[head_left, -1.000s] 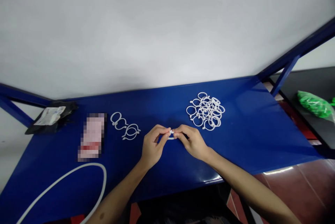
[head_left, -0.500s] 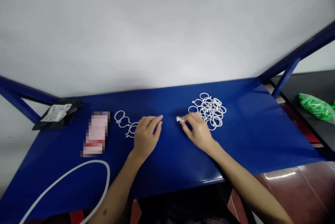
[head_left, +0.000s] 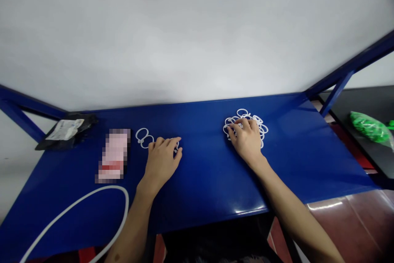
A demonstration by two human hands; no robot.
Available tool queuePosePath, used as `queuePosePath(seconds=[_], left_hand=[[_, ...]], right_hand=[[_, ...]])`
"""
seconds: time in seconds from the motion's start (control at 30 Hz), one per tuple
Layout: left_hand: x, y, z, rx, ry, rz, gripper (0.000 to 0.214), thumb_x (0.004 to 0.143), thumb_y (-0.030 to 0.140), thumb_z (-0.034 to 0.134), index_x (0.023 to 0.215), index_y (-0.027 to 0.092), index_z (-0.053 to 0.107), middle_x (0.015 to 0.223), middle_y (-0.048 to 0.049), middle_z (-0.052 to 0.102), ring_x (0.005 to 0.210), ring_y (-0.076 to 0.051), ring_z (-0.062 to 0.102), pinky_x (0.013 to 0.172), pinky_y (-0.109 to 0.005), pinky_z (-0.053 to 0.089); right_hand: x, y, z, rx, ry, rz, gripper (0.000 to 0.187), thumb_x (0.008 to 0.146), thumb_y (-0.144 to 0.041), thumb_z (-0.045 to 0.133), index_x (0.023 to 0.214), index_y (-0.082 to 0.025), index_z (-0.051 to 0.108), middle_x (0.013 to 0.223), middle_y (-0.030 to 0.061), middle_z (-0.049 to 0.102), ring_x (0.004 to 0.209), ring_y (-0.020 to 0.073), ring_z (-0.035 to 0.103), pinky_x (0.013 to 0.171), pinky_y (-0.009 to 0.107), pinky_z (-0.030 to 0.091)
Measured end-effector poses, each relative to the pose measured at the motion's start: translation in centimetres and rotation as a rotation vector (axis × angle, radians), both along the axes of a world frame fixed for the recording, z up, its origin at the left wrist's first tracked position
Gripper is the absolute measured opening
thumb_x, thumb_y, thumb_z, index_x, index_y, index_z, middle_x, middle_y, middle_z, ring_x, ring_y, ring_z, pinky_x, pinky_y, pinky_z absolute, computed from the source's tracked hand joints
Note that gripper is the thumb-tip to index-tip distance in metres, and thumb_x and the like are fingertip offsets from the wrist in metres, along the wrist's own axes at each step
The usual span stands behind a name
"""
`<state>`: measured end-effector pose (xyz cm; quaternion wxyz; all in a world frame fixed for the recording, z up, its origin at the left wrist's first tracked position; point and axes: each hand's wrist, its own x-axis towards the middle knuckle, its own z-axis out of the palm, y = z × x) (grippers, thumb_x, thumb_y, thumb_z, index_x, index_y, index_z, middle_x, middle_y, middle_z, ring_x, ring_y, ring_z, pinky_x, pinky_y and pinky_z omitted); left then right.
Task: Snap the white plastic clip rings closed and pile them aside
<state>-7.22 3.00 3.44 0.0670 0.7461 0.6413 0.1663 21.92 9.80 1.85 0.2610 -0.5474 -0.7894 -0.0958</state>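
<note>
A heap of white plastic rings (head_left: 261, 126) lies on the blue table (head_left: 203, 172), right of centre. My right hand (head_left: 247, 139) rests on the heap's near left side, fingers spread and tips down among the rings. A short chain of linked white rings (head_left: 142, 136) lies left of centre. My left hand (head_left: 162, 157) lies palm down over the chain's right end, fingers stretched out and close together. A bit of ring shows at its fingertips. I see nothing gripped in either hand.
A blurred pink packet (head_left: 113, 155) lies left of the chain, and a dark pouch with a white label (head_left: 66, 131) sits at the far left corner. A white hose loop (head_left: 92, 205) curves along the near left. A green bag (head_left: 369, 125) lies on a dark surface at right.
The hands, first pinched together on one ring at the centre, have parted. My left hand went left onto the chain. My right hand went right and back onto the heap.
</note>
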Motion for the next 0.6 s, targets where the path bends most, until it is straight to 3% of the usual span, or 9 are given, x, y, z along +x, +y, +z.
queuePosePath(seconds=[0.17, 0.33, 0.47, 0.6], left_hand=[[0.4, -0.1, 0.3, -0.101, -0.104, -0.139, 0.036, 0.091, 0.02, 0.057, 0.125, 0.028, 0.065, 0.114, -0.0066, 0.073, 0.102, -0.029, 0.058, 0.092, -0.048, 0.038], [0.9, 0.0, 0.3, -0.162, -0.064, -0.144, 0.034, 0.096, 0.013, 0.051, 0.124, 0.025, 0.064, 0.112, -0.0058, 0.072, 0.103, -0.026, 0.057, 0.094, -0.047, 0.034], [1.8, -0.1, 0.4, -0.174, -0.178, -0.186, 0.031, 0.096, 0.016, 0.055, 0.123, 0.026, 0.062, 0.105, -0.0025, 0.072, 0.102, -0.024, 0.059, 0.094, -0.045, 0.035], [3.0, -0.7, 0.8, -0.217, -0.475, -0.278, 0.025, 0.094, 0.02, 0.059, 0.117, 0.026, 0.061, 0.1, 0.0003, 0.07, 0.102, -0.02, 0.061, 0.097, -0.04, 0.04]], right_hand=[[0.1, -0.6, 0.5, 0.056, 0.004, -0.011, 0.017, 0.095, -0.026, 0.062, 0.103, -0.019, 0.075, 0.106, 0.0121, 0.068, 0.095, 0.0288, 0.052, 0.084, 0.047, 0.049], [-0.6, -1.5, 1.3, 0.069, 0.071, 0.036, 0.014, 0.093, -0.022, 0.065, 0.103, -0.018, 0.073, 0.106, 0.0112, 0.07, 0.095, 0.0272, 0.053, 0.086, 0.044, 0.05], [-2.2, -2.9, 1.6, -0.049, 0.202, 0.243, 0.02, 0.094, -0.02, 0.063, 0.113, -0.018, 0.07, 0.111, 0.011, 0.069, 0.102, 0.0269, 0.057, 0.091, 0.045, 0.051], [-3.8, -4.7, 1.3, -0.279, 0.366, 0.543, 0.033, 0.098, -0.021, 0.057, 0.131, -0.021, 0.06, 0.125, 0.0112, 0.065, 0.112, 0.0247, 0.06, 0.095, 0.045, 0.053]])
